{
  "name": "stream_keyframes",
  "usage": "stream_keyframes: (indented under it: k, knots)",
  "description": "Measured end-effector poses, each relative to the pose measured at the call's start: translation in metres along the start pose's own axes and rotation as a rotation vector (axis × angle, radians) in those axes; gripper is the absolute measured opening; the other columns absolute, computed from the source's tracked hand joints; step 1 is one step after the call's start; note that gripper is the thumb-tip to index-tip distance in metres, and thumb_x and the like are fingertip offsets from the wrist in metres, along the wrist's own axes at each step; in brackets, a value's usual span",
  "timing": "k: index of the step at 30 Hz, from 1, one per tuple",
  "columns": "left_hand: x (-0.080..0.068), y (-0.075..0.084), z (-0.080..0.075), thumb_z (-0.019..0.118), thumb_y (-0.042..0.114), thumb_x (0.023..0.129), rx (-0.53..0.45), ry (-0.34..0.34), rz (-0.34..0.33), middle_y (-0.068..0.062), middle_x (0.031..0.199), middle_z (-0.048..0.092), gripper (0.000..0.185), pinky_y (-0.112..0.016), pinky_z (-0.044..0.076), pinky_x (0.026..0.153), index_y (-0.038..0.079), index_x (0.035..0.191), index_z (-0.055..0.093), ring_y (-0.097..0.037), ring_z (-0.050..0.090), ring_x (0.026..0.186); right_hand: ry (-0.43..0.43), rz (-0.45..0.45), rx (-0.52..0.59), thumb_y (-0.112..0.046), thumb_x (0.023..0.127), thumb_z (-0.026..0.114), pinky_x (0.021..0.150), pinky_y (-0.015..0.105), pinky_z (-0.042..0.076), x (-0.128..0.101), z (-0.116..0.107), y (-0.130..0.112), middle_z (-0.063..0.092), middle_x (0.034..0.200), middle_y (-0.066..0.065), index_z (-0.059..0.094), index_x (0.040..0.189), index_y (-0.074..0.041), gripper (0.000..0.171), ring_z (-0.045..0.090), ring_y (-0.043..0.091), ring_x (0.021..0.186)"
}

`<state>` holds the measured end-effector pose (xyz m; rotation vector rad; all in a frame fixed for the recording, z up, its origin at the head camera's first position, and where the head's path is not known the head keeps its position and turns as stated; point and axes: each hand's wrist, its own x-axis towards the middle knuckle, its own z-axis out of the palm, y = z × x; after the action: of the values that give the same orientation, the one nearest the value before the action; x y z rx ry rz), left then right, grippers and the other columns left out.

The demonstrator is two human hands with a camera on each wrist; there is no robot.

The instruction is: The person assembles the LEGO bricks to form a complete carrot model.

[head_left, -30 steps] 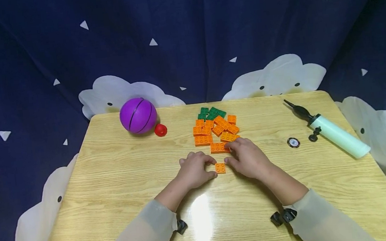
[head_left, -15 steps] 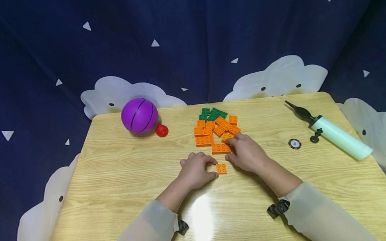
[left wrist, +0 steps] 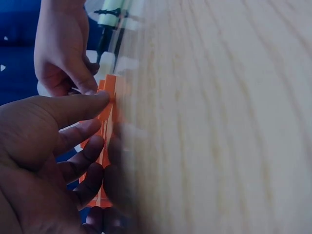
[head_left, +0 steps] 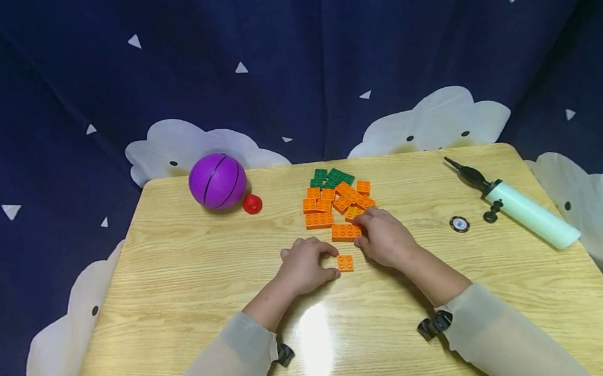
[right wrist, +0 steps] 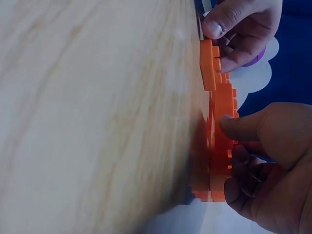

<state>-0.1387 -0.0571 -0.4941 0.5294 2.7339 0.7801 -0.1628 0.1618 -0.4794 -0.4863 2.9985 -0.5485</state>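
The left hand [head_left: 303, 265] pinches the small orange block [head_left: 345, 263] by its left side. Just beyond this grip, the right hand [head_left: 388, 238] pinches the right end of the long orange block [head_left: 343, 232]. Behind this second grip lie the other orange blocks [head_left: 319, 220], then the green blocks [head_left: 341, 176]. The purple ball [head_left: 217, 181] rests well to the left of both grips, and the air pump [head_left: 530, 214] lies well to the right.
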Motion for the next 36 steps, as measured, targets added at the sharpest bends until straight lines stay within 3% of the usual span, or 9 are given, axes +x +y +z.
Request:
stream_keyframes:
  k: [7,19,36]
  knots:
    - [-0.002,-0.005,-0.007,0.088,0.040,0.083,-0.048,0.042,-0.008,0.009,0.100,0.064,0.037,-0.048,0.036,0.084,0.027,0.114,0.076,-0.017,0.057,0.099,0.017,-0.018,0.038,-0.023,0.093,0.079,0.098,0.049,0.050,-0.006,-0.002,0.003,0.065,0.114,0.011,0.071,0.127,-0.003,0.040,0.061,0.033,0.110]
    - [-0.002,-0.005,-0.020,0.089,0.033,0.082,-0.118,0.126,-0.006,0.002,0.105,0.067,0.042,-0.045,0.040,0.088,0.017,0.118,0.074,-0.017,0.059,0.098,0.018,-0.036,0.067,-0.023,0.093,0.079,0.100,0.048,0.050,-0.018,-0.005,-0.002,0.066,0.117,0.011,0.071,0.126,-0.004,0.040,0.062,0.031,0.112]
    - [0.001,0.002,-0.019,0.088,0.031,0.083,-0.138,0.126,0.016,0.000,0.117,0.068,0.044,-0.048,0.042,0.096,0.019,0.122,0.072,-0.022,0.062,0.108,0.023,-0.089,0.069,-0.022,0.091,0.081,0.096,0.045,0.052,-0.033,-0.006,-0.017,0.065,0.116,0.007,0.071,0.125,-0.006,0.039,0.061,0.026,0.107]
